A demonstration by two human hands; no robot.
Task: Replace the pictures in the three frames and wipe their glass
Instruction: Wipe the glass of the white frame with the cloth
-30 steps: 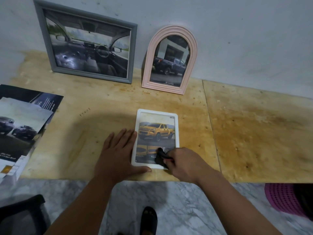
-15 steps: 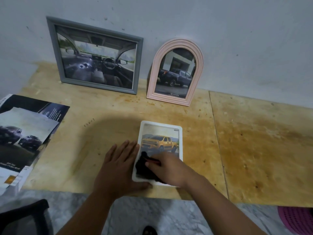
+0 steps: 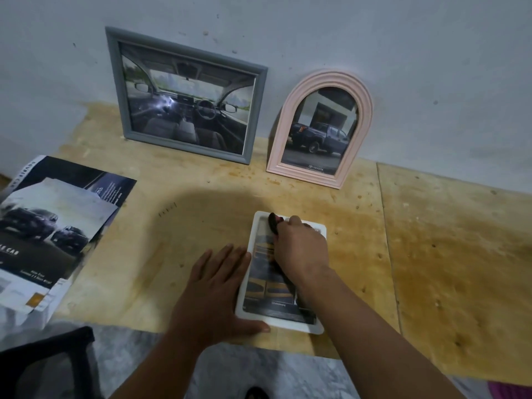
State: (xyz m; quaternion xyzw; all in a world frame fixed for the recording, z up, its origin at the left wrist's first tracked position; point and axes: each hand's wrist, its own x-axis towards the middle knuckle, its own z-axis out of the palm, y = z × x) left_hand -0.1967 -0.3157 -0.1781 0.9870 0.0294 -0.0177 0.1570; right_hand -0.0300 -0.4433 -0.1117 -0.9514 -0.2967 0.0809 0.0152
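Note:
A small white frame [image 3: 244, 295] lies flat near the front edge of the plywood table [image 3: 431, 254], holding a picture of a yellow pickup. My right hand [image 3: 300, 247] grips a dark cloth [image 3: 273, 223] and presses it on the glass at the frame's far end. My left hand [image 3: 214, 292] lies flat on the table against the frame's left edge, its thumb along the near edge. A grey rectangular frame [image 3: 184, 96] with a car-interior picture and a pink arched frame [image 3: 321, 128] with a dark pickup picture lean on the wall behind.
Car brochures and loose printed pages [image 3: 54, 234] are stacked at the table's left end. A dark chair back [image 3: 43, 367] sits at lower left over marble floor [image 3: 244, 370]. A pink mat [image 3: 515, 390] shows at lower right.
My right hand has slid the cloth from the frame's near end up to its far end. My left hand has stayed against the frame's left side. The camera has shifted.

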